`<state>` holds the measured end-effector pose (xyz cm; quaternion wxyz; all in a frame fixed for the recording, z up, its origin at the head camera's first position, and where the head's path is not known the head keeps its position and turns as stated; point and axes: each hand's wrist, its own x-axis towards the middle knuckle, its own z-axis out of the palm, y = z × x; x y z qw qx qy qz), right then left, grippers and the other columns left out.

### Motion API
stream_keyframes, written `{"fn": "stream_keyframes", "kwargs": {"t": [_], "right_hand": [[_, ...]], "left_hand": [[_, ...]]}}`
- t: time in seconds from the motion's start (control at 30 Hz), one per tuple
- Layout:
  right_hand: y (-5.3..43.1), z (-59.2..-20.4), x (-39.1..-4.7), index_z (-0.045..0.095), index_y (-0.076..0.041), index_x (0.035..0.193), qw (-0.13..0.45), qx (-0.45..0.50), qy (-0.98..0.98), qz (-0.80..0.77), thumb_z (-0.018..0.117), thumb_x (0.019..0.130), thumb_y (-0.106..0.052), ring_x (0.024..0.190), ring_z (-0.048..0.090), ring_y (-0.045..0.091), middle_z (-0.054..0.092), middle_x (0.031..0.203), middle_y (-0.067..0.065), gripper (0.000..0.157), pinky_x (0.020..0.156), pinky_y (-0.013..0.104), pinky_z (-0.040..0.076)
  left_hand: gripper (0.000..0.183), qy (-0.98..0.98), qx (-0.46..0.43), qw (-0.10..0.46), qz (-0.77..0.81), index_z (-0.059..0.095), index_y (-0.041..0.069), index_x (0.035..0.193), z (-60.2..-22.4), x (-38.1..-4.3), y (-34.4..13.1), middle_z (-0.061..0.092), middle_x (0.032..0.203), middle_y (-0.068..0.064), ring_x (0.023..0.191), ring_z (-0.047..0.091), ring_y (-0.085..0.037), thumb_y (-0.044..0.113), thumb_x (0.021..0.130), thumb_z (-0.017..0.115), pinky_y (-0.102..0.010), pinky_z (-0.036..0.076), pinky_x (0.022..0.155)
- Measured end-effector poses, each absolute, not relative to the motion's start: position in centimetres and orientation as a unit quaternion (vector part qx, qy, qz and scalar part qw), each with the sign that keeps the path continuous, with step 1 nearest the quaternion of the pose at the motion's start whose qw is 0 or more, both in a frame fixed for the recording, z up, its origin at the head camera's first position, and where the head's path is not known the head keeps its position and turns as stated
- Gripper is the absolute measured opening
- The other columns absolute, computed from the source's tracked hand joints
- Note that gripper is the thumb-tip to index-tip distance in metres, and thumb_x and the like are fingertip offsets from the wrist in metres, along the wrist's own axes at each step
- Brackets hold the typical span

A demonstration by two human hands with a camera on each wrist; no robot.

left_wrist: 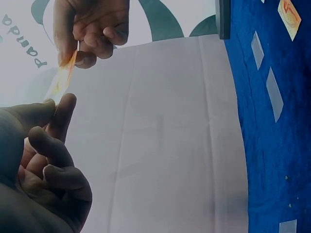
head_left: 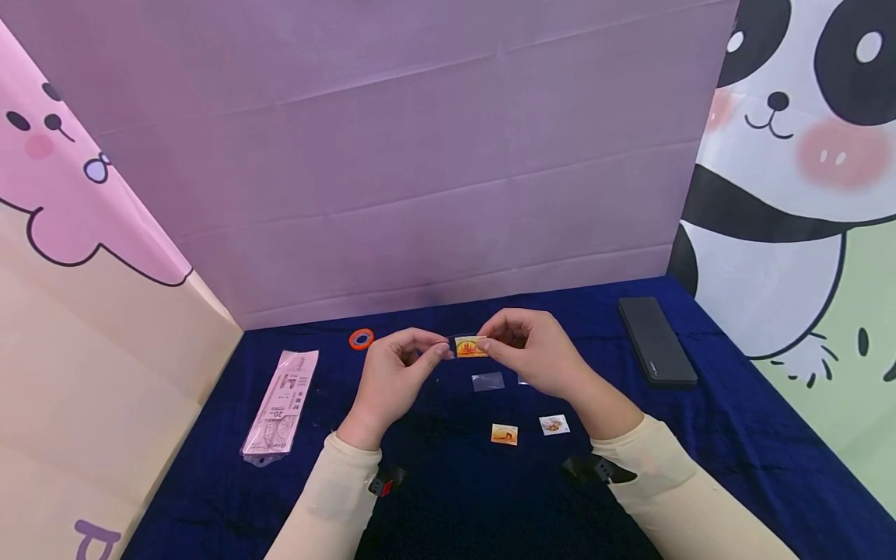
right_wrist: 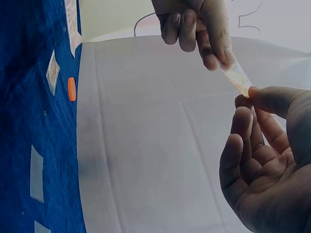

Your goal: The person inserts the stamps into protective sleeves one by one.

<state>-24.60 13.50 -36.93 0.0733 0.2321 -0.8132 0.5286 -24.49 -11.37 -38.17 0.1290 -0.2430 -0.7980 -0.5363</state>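
Between both hands, raised over the dark blue cloth, is a small yellow and orange stamp [head_left: 469,347] with clear film [head_left: 451,343] along its left end. My left hand [head_left: 400,372] pinches the film's left side between thumb and forefinger. At the other end, the right hand [head_left: 535,350] pinches the stamp's right edge, its other fingers curled loosely. The left wrist view shows the stamp [left_wrist: 65,77] nearly edge-on, spanning the two sets of fingertips. Lower on the cloth lie an orange stamp [head_left: 504,435] and a white stamp with a small picture [head_left: 554,425].
Small clear sleeves [head_left: 488,381] lie below the hands. An orange ring of tape [head_left: 362,339] and a pink printed packet [head_left: 280,404] are at left. On the right rests a dark rectangular case [head_left: 657,342]. The right wrist view also shows a small patterned piece [right_wrist: 53,72] near the tape.
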Motion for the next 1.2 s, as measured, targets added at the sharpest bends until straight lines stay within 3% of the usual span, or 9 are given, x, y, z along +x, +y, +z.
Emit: {"fn": "stream_keyframes", "kwargs": {"t": [0.23,0.57,0.87,1.03,1.2], "right_hand": [[13.6,-36.8,-24.6,0.076,-0.015,0.108,0.078,0.229,-0.817,0.524,0.073,0.101,-0.019,0.073,0.058,0.023,0.07,0.092,0.002,0.008,0.062,0.028,0.049],[13.7,-36.9,-24.6,0.076,-0.014,0.105,0.081,0.226,-0.822,0.516,0.072,0.101,-0.013,0.075,0.059,0.024,0.07,0.093,0.002,0.006,0.066,0.029,0.053],[13.6,-36.8,-24.4,0.078,-0.014,0.108,0.077,0.224,-0.824,0.515,0.071,0.101,-0.011,0.076,0.059,0.025,0.071,0.096,0.002,0.01,0.066,0.029,0.053],[13.6,-36.9,-24.4,0.078,-0.014,0.109,0.072,0.228,-0.825,0.512,0.071,0.101,-0.011,0.076,0.059,0.025,0.071,0.096,0.002,0.011,0.065,0.029,0.052],[13.6,-36.9,-24.5,0.079,-0.013,0.11,0.067,0.235,-0.823,0.513,0.071,0.101,-0.01,0.076,0.059,0.024,0.073,0.098,0.002,0.012,0.065,0.029,0.053]], "left_hand": [[0.01,-0.799,-0.231,0.148,-0.535,0.081,0.019,0.104,-38.1,-24.5,-11.5,0.073,0.085,0.005,0.057,0.045,-0.021,0.026,0.099,0.075,-0.027,0.035,0.05],[0.014,-0.793,-0.229,0.152,-0.543,0.081,0.012,0.111,-38.2,-24.4,-11.4,0.074,0.097,-0.001,0.06,0.043,-0.021,0.014,0.1,0.073,-0.025,0.033,0.053],[0.013,-0.796,-0.22,0.145,-0.545,0.079,0.003,0.109,-36.3,-23.0,-10.8,0.076,0.096,-0.008,0.058,0.041,-0.017,0.002,0.1,0.07,-0.024,0.032,0.053],[0.013,-0.795,-0.221,0.144,-0.545,0.079,0.004,0.109,-35.6,-22.3,-10.5,0.076,0.096,-0.009,0.058,0.042,-0.016,0.003,0.1,0.07,-0.024,0.033,0.053],[0.013,-0.792,-0.233,0.145,-0.545,0.081,0.013,0.109,-37.4,-23.8,-11.1,0.077,0.096,0.0,0.058,0.043,-0.019,0.015,0.101,0.072,-0.025,0.034,0.052]]}}
